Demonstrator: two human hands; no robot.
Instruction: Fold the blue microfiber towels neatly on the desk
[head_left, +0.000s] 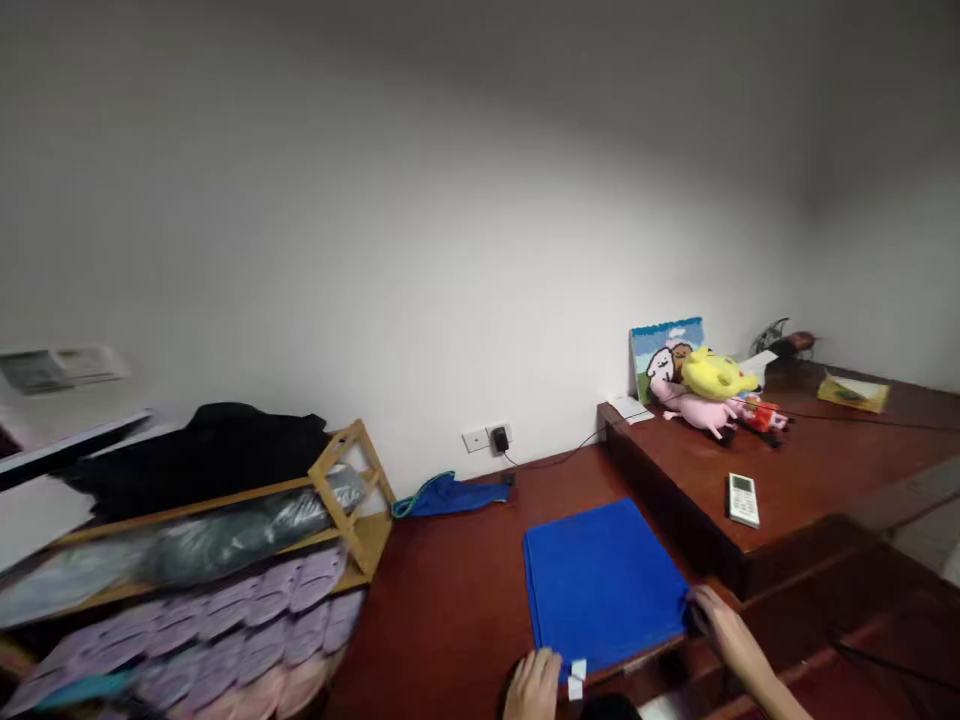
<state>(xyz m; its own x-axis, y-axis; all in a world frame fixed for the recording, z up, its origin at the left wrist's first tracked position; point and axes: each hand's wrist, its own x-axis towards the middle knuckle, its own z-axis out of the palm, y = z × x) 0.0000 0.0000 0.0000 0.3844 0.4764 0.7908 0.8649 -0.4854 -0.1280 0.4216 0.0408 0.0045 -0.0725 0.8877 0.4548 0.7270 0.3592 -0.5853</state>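
My right hand (724,625) is at the right corner of the folded blue cloth (604,585), its fingers pinched closed on the edge. My left hand (532,686) is at the near edge, curled beside two small white tags (577,678), but I cannot tell whether it is gripping anything. The cloth lies flat on the reddish-brown wooden floor (442,620), with its far side toward the wall and its right side just beside a raised wooden platform (832,480).

A white remote control (743,500) lies on the platform, and a pink plush pig (694,410) and a yellow plush toy (716,373) are heaped against a tufted picture panel (666,355) further along. To my left stands a wooden shoe rack (352,490), with lilac slippers (225,630) on its lower level and a black garment (202,450) on top. A crumpled blue cloth with a green strap (450,497) lies against the wall, below a wall socket (487,437) holding a black plug (500,439).
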